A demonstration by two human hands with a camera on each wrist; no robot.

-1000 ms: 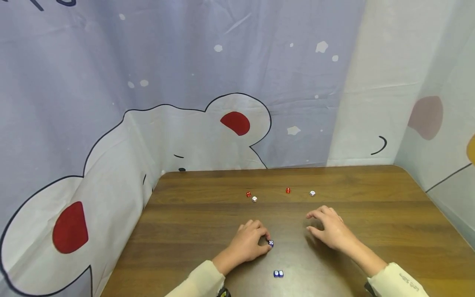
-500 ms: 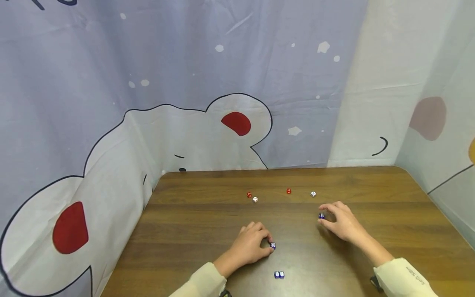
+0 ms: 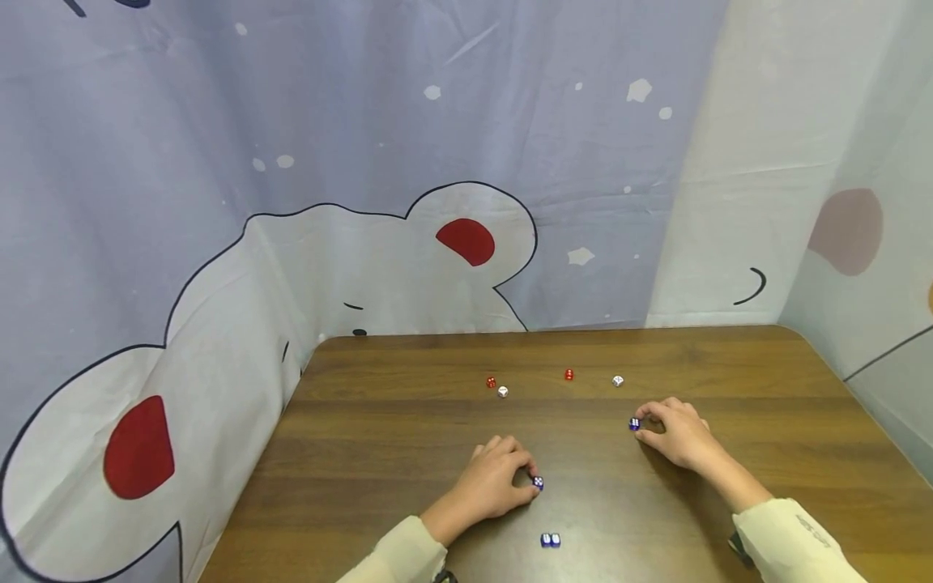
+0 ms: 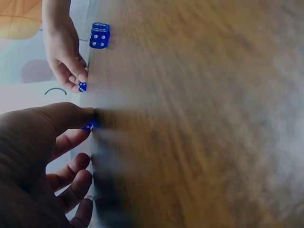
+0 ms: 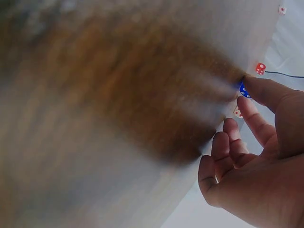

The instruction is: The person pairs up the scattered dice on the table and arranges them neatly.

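Between thumb and index finger, my left hand (image 3: pixel 492 482) pinches a blue die (image 3: pixel 538 483) at the tabletop; the left wrist view shows only a sliver of this die (image 4: pixel 89 126). Farther back and to the right, my right hand (image 3: pixel 678 433) holds another blue die (image 3: pixel 635 423) the same way. In the right wrist view that die (image 5: pixel 244 90) shows partly between thumb and fingertip. Two more blue dice (image 3: pixel 550 540) sit side by side near the front, right of the left forearm.
Toward the back of the wooden table (image 3: pixel 379 421) lie a red die (image 3: pixel 491 382) beside a white die (image 3: pixel 503 392), another red die (image 3: pixel 569 374) and another white die (image 3: pixel 618 380). A printed curtain (image 3: pixel 350 162) hangs behind the table's rear edge.
My right hand has moved right and slightly back, and a blue die now shows at its fingertips where none was visible a second ago. The left hand stays nearly still on its die.
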